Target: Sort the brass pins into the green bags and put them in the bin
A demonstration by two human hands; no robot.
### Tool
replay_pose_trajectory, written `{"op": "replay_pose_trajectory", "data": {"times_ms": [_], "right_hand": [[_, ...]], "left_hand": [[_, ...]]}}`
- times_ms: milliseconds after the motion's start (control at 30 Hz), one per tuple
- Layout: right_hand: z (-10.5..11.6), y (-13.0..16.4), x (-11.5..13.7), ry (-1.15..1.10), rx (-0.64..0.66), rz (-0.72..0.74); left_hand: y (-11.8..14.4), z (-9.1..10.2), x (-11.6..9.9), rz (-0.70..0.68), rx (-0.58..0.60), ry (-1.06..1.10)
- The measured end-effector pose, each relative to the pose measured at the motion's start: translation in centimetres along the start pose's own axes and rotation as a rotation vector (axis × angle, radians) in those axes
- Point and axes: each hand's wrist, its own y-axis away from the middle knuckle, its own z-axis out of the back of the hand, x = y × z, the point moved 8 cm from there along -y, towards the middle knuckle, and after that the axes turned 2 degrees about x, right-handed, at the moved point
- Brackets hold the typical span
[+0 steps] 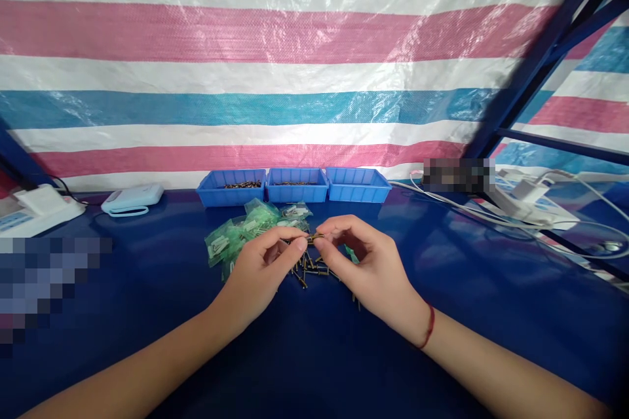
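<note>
My left hand point(268, 262) and my right hand point(368, 268) meet over the table, thumb and forefinger of each pinched together. Between the fingertips is a small brass-coloured screw-like piece point(315, 237), partly covered by the fingers. Directly below lies a loose pile of similar dark and brass-coloured screw-like pieces point(301, 277), some hidden behind the hands. Several green-tinted plastic bags point(260, 215) with small pale and metallic parts inside are heaped behind my left hand. A bit of green plastic point(350, 253) shows behind my right fingers.
Three blue bins stand in a row: left point(211, 196) and middle point(297, 194) hold small metal parts, then the right one point(358, 194). A pale blue device point(132, 200) and white power strip point(42, 213) are left; cables point(457, 209) and another strip point(550, 209) right.
</note>
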Motion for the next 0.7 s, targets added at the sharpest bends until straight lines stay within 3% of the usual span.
{"op": "replay_pose_trajectory", "data": {"times_ms": [167,267,400,500,600,700], "right_hand": [[0.2,-0.2,0.4,-0.045,-0.006,0.027],[0.4,-0.5,0.0,-0.011,0.001,-0.009],[-0.5,-0.6,-1.6,0.254,0.17,-0.078],[-1.7,-0.2,-2.6,0.5,0.347,-0.043],[-2.9,0.5,-2.9,0.645,0.509,0.016],[-3.3,0.7,-3.1,0.701,0.566,0.023]], "left_hand": [[0.0,-0.5,-0.7,-0.056,0.053,-0.025],[-1.5,0.3,-1.5,-0.135,0.001,-0.142],[-6.3,2.1,-2.8,-0.297,-0.157,-0.436],[-10.9,3.1,-2.4,-0.301,-0.256,-0.572],[-14.6,2.7,-1.4,-0.293,-0.263,-0.657],[-15.8,1.7,-0.7,-0.286,-0.252,-0.752]]}}
